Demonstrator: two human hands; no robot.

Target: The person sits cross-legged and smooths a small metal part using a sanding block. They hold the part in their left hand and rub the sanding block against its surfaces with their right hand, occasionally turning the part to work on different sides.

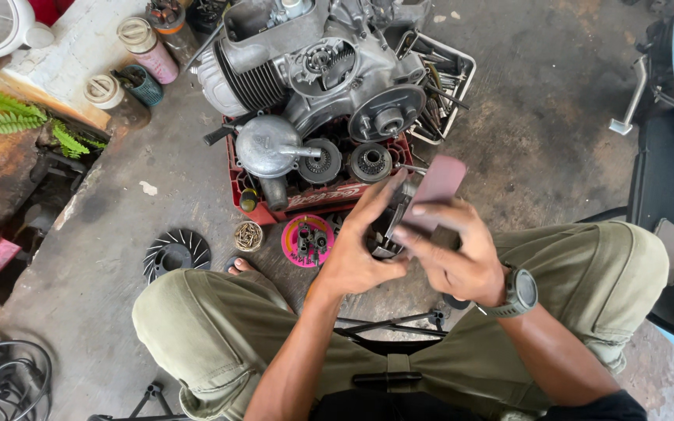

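The engine (pixel 317 66) sits on a red crate (pixel 313 199), already stripped of several parts: a finned fan wheel (pixel 177 253) lies on the floor left of the crate, a pink lid (pixel 307 240) of small bits just in front of it, clutch pieces inside it. In front of the crate's right corner, the left hand (pixel 356 249) curls closed around a dark round metal part (pixel 388 226), cradling it from below. The right hand (pixel 454 253) presses a reddish sandpaper sheet (pixel 437 187) flat against the part's top, fingers (pixel 423 222) extended. Judging by this, cleaning is midway and reassembly remains
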